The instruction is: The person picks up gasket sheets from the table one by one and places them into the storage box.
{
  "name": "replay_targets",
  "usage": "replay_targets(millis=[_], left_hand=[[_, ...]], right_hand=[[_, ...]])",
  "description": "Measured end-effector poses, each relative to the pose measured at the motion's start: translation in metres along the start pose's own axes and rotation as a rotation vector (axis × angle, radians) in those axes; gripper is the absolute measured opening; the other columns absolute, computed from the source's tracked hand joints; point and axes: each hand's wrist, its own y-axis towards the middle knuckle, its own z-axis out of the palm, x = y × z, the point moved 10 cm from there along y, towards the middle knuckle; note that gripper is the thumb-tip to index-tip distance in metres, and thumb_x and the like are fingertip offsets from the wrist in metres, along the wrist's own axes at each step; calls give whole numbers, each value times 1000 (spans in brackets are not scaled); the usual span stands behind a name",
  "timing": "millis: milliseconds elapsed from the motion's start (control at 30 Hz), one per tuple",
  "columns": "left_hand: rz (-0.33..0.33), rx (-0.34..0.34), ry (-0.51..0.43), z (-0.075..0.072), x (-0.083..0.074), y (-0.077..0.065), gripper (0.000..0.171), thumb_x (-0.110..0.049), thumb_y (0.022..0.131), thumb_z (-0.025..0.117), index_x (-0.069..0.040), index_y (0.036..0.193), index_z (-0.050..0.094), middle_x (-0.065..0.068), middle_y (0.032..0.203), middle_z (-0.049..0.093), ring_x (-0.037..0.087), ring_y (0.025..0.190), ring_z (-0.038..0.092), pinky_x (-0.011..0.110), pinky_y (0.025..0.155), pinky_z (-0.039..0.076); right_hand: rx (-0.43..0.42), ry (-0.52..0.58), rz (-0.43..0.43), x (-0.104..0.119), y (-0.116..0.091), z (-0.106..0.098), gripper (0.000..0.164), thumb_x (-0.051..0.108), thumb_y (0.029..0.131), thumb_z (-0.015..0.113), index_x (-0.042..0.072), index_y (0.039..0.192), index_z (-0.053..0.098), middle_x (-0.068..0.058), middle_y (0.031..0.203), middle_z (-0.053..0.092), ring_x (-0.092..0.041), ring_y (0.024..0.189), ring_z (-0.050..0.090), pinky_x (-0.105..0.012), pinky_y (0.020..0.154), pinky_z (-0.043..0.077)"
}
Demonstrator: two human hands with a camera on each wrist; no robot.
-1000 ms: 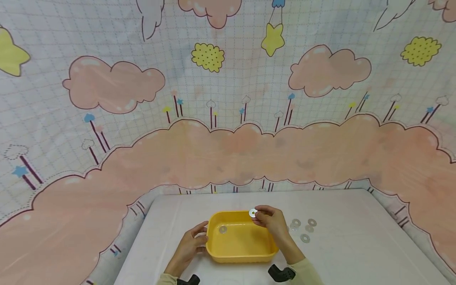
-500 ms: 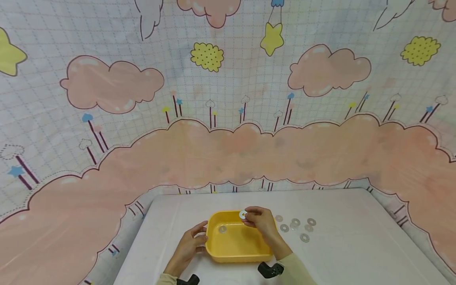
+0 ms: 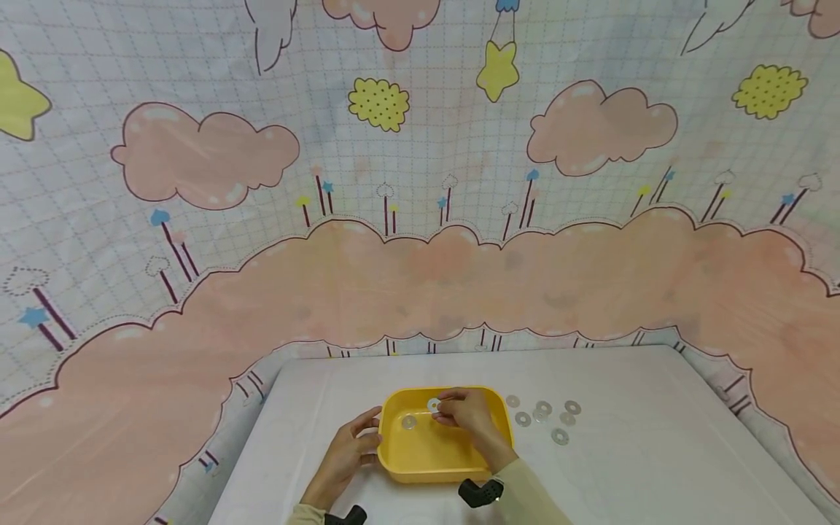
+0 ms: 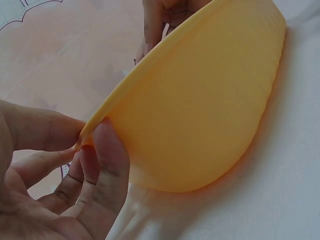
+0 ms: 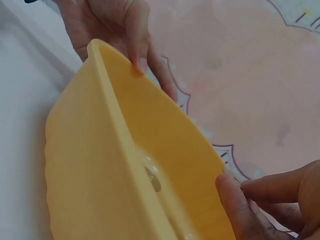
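A yellow plastic basin [image 3: 433, 459] stands on the white table. My left hand [image 3: 346, 450] pinches its left rim; the left wrist view shows the thumb [image 4: 111, 160] on the outer wall and a finger over the edge. Above the basin, my right hand [image 3: 467, 414] pinches a flat metal washer [image 3: 434, 405] between thumb and fingertips. In the right wrist view that washer [image 5: 231, 173] is mostly hidden by the fingers. Another washer [image 3: 409, 422] lies in the basin, toward its left side.
Several loose washers [image 3: 560, 437] lie scattered on the white table [image 3: 630, 452] right of the basin. Behind the table hangs a patterned cloth [image 3: 420, 284] with clouds and stars. Black wrist devices [image 3: 481, 493] sit at both sleeves.
My right hand has moved left and slightly down across the basin, carrying the washer. Washers it hid on the table now show. My left hand keeps its hold on the rim.
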Motion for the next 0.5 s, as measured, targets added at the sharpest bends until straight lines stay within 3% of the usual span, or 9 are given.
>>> replay_targets(millis=[500], left_hand=[[8, -9, 1, 1, 0, 2, 66, -4, 86, 62, -4, 149, 40, 15, 127, 48, 14, 83, 59, 30, 67, 54]], right_hand=[[-28, -100, 60, -20, 17, 8, 16, -4, 86, 66, -8, 102, 67, -14, 81, 69, -16, 63, 69, -28, 64, 60]])
